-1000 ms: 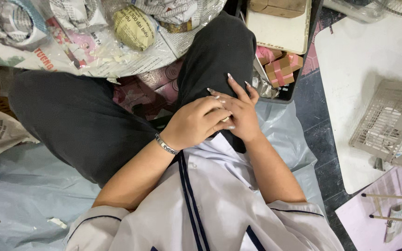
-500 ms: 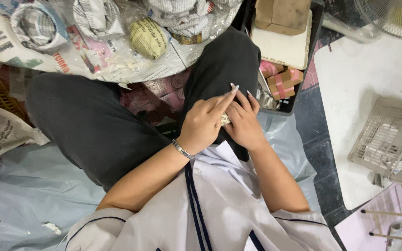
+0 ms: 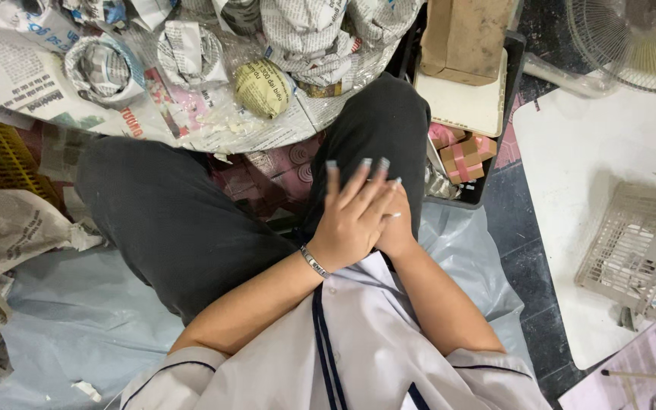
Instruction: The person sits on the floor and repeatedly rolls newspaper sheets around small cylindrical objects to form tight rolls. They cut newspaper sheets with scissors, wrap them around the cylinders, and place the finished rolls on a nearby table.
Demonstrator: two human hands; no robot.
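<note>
Head view looks straight down on a person seated on the floor, with both hands brought together on the right thigh of dark trousers (image 3: 373, 121). Left hand (image 3: 354, 216) lies on top, its fingers (image 3: 364, 180) stretched out straight and slightly fanned, long pale nails pointing away from the body, gripping nothing that shows. A thin metal bracelet (image 3: 313, 261) circles the left wrist. Right hand (image 3: 398, 228) sits underneath, mostly covered by the left; only its outer edge and one nail tip peek out, and whether its fingers are curled or closed on anything cannot be told. Both forearms run back to a pale shirt (image 3: 358, 349) with dark piping. Beyond the knees lies a heap of crumpled newspaper (image 3: 298, 30), among it a rounded bundle wrapped in yellowish paper (image 3: 262, 89) and a paper-wrapped ring shape (image 3: 100, 70), all well apart from the hands. Just beside the right knee stands a dark tray (image 3: 487, 182) holding small pink-and-tan wooden blocks (image 3: 463, 158) and a pale flat board (image 3: 465, 102) with a brown cardboard box (image 3: 465, 38) on it. A sheet of light blue plastic (image 3: 62, 319) covers the floor under the legs. To the right, a white slab (image 3: 594, 167) carries a white lattice basket (image 3: 632, 243), and a fan guard (image 3: 635, 38) shows at the top corner.
</note>
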